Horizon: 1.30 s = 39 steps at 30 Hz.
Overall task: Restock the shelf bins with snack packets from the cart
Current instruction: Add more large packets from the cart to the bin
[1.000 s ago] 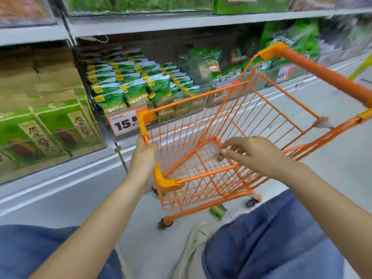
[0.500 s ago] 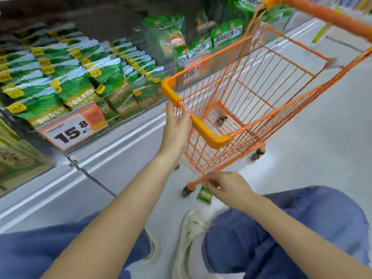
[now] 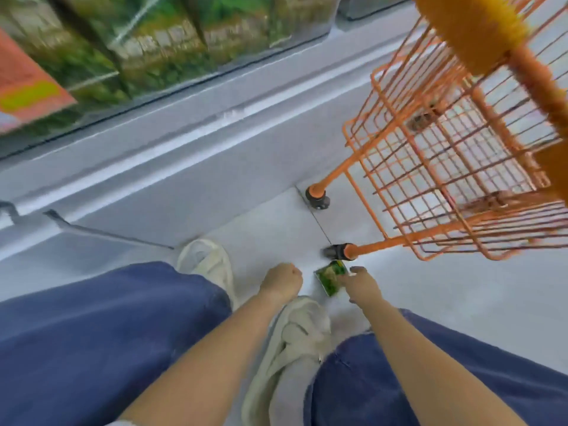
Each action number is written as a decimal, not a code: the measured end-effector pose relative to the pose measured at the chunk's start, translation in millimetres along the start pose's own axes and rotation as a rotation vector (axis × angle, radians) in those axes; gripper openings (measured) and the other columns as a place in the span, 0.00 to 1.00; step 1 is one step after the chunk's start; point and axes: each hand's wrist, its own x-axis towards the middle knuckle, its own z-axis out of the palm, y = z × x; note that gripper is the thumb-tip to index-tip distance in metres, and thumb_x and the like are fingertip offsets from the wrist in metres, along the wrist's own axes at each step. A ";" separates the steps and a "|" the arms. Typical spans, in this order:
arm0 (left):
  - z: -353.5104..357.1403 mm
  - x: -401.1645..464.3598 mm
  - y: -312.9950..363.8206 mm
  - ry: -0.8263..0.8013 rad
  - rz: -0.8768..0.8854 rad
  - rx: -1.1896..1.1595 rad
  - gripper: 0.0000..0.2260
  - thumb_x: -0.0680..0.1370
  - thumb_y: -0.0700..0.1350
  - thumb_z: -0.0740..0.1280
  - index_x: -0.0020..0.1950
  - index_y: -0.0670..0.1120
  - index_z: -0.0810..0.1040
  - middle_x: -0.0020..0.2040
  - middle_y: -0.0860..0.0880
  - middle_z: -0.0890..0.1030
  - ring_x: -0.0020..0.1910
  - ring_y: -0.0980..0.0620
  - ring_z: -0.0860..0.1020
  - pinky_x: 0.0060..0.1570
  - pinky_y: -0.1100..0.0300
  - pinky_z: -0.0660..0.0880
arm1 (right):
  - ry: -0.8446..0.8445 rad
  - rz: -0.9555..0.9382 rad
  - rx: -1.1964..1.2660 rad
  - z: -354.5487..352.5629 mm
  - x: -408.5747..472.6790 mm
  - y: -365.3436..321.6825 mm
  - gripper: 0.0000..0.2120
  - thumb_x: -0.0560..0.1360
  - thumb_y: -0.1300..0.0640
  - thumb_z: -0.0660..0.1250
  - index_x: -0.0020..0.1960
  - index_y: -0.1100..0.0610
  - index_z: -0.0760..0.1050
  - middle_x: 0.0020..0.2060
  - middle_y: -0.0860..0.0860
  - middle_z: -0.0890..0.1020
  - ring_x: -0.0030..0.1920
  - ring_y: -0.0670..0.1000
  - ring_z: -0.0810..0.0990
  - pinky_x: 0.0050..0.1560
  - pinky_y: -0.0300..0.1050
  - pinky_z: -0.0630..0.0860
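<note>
My cart (image 3: 445,167) is bright orange wire in a grid pattern, with a deeper yellow-orange handle (image 3: 467,32) and black wheels (image 3: 318,200) capped in orange. The small packet (image 3: 331,276) at my right hand (image 3: 361,285) is green with darker leafy mottling and a pale edge. My trousers (image 3: 92,333) are plain dark blue denim; my 2 shoes (image 3: 209,265) are off-white. The floor (image 3: 461,302) is pale grey, the shelf base (image 3: 153,142) grey with a lighter stripe. Blurred packets in the bins (image 3: 172,50) are green and brownish, beside a red-orange tag (image 3: 27,84) with a yellow-green patch.
</note>
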 end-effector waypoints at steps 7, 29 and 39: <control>23.1 25.2 -18.6 -0.068 -0.044 0.029 0.08 0.78 0.40 0.58 0.43 0.45 0.75 0.45 0.43 0.76 0.43 0.49 0.71 0.40 0.59 0.64 | 0.119 0.034 -0.213 31.2 37.7 10.7 0.29 0.74 0.47 0.68 0.67 0.61 0.65 0.59 0.62 0.73 0.57 0.62 0.74 0.57 0.54 0.72; -137.2 -228.8 1.0 0.366 0.572 -0.673 0.02 0.77 0.38 0.69 0.48 0.43 0.78 0.43 0.47 0.81 0.40 0.56 0.80 0.44 0.62 0.78 | -0.269 -0.897 0.271 -43.5 -261.7 -116.8 0.04 0.72 0.63 0.72 0.44 0.55 0.82 0.37 0.48 0.83 0.38 0.45 0.81 0.41 0.35 0.76; -239.7 -322.2 24.7 1.175 0.825 0.098 0.09 0.78 0.50 0.65 0.54 0.51 0.82 0.54 0.54 0.82 0.56 0.53 0.76 0.57 0.59 0.67 | 0.138 -1.253 0.129 -92.4 -364.7 -195.1 0.20 0.70 0.55 0.75 0.32 0.54 0.63 0.27 0.47 0.65 0.30 0.45 0.64 0.34 0.46 0.56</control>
